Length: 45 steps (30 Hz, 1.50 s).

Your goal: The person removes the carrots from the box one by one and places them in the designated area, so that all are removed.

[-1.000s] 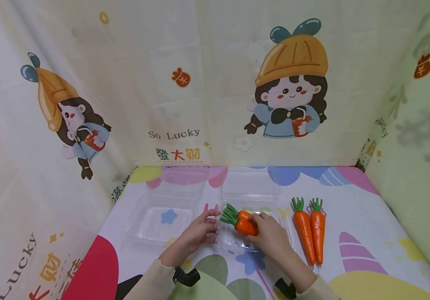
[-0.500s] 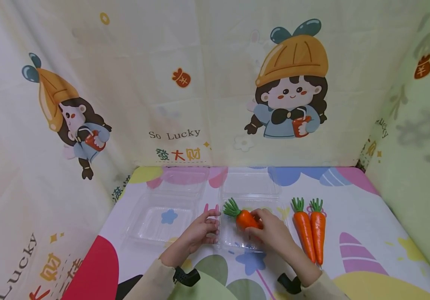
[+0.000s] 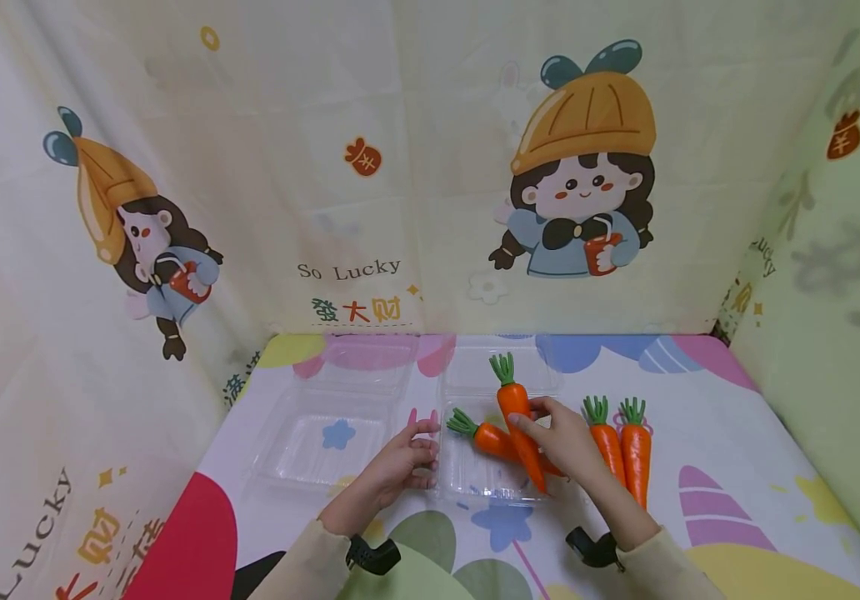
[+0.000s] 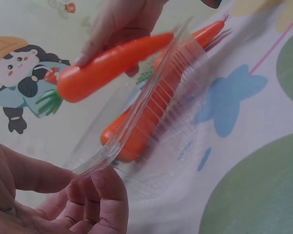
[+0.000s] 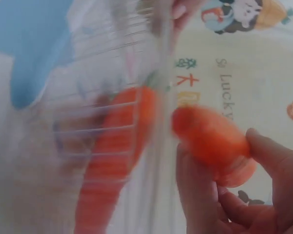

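My left hand [image 3: 398, 467] pinches the left rim of a clear plastic clamshell box [image 3: 463, 482] between thumb and fingers; the left wrist view shows this grip close up. One carrot [image 3: 492, 441] with green tops lies slantwise in that box, its tip toward the near right corner. Above it, my right hand [image 3: 561, 435] holds a second carrot [image 3: 514, 404] between thumb and fingers. This carrot's green tops point away from me and its tip toward me. In the right wrist view the held carrot [image 5: 212, 144] is blurred, just beyond the box wall.
Two more carrots [image 3: 636, 446] lie side by side to the right, partly behind my right forearm. A second clear box [image 3: 287, 450] stands open on the left. Both lids [image 3: 501, 367] are folded back toward the printed curtain [image 3: 430, 192].
The held carrot has been raised off the one in the box and turned, so its tops swing from left to far side. My right hand moved slightly right; my left hand stayed put.
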Motion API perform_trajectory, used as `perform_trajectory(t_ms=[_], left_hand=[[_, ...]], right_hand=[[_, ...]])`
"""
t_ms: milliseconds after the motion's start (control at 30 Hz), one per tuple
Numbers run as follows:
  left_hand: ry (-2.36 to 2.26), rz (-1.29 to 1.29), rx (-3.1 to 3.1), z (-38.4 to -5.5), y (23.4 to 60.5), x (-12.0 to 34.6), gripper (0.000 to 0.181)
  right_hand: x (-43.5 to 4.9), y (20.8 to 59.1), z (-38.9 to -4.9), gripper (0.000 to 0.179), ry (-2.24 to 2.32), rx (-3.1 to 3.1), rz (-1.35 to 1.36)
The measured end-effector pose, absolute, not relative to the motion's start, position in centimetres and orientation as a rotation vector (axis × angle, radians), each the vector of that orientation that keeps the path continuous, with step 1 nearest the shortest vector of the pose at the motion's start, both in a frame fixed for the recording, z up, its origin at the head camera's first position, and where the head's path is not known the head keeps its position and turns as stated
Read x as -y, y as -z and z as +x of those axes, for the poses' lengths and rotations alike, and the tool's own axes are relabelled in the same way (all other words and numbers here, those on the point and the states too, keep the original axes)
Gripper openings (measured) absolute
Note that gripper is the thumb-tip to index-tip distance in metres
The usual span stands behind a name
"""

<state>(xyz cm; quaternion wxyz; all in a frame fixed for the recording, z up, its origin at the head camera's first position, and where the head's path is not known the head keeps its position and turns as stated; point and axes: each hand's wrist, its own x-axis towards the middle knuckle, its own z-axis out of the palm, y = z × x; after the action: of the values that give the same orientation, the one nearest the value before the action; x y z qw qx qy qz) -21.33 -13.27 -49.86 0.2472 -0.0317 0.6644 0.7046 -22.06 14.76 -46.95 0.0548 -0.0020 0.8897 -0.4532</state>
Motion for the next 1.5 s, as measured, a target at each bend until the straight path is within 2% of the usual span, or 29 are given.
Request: perform_trajectory(t_ms=[500,1500], left_hand=[[-1.918,-0.078,-1.812,-21.4,50.2,13.3,0.042],[-1.921,-0.079,-1.81,-21.5,50.4,13.3,0.044]], right_hand=[[-15.4,46.9,-21.5,0.074,1.751,-2.145,0.157],[-18.8,46.4,-20.0,0.069,1.752,-2.198,0.2]])
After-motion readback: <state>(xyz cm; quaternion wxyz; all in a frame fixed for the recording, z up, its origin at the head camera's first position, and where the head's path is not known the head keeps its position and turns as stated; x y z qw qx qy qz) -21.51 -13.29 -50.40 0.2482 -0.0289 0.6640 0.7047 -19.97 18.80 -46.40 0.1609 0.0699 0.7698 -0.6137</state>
